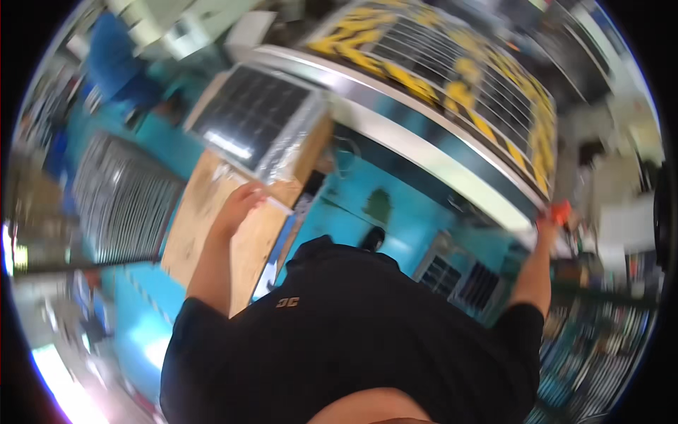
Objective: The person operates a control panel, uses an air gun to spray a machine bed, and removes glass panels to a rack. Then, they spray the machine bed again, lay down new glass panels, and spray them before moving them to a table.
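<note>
My left hand (pixel 244 205) is over the wooden tabletop (pixel 201 247), its fingers closed on a thin white strip (pixel 280 205) that sticks out beside it. Just beyond that hand lies a dark solar panel (pixel 251 113) with a gridded face and clear plastic wrap along its right side. Stretched far out to the right, my right hand (pixel 546 227) is closed around an orange-red object (pixel 561 212). Motion blur hides what kind of object it is. It is near the right end of a long metal rail (pixel 424 141).
Behind the rail stands a machine top with yellow-black striped borders (pixel 459 92) and dark grilles. Stacked frames (pixel 123 201) stand at left, and a person in blue (pixel 113 53) is at far left. More panels (pixel 459 275) rest low on the right, above a turquoise floor (pixel 353 177).
</note>
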### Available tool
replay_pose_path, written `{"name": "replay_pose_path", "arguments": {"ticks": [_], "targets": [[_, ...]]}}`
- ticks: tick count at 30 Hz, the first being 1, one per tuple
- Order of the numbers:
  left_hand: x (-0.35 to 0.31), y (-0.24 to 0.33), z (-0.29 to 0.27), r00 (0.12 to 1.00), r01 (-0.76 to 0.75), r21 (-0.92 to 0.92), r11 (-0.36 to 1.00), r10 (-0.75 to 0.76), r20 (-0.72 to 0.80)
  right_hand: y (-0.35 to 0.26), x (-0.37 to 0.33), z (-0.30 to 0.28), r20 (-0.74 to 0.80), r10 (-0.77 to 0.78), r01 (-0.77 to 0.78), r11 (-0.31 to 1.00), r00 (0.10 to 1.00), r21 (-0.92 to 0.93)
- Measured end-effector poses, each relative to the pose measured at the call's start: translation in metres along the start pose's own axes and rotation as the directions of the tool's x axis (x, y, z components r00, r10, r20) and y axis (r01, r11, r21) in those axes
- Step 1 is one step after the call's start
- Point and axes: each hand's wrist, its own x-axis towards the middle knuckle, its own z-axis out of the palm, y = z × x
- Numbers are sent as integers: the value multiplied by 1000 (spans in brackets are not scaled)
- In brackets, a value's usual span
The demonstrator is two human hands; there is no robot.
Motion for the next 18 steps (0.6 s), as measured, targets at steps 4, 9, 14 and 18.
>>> {"name": "replay_pose_path", "arguments": {"ticks": [4, 9, 14, 18], "targets": [[-52, 68, 5, 965, 74, -145, 987, -108, -240, -192, 80, -28, 458, 342, -522, 124, 821, 844], [31, 97, 1, 947, 38, -431, 902, -170, -272, -331, 147, -397, 297, -544, 46, 529, 785, 848], [77, 125, 5, 937, 148, -591, 793, -303, -174, -408, 131, -495, 165, -906, 320, 301, 390, 899], [117, 112, -35, 902, 128, -698, 705, -376, -214, -479, 107, -482, 261, -921, 234, 332, 290, 914]]}}
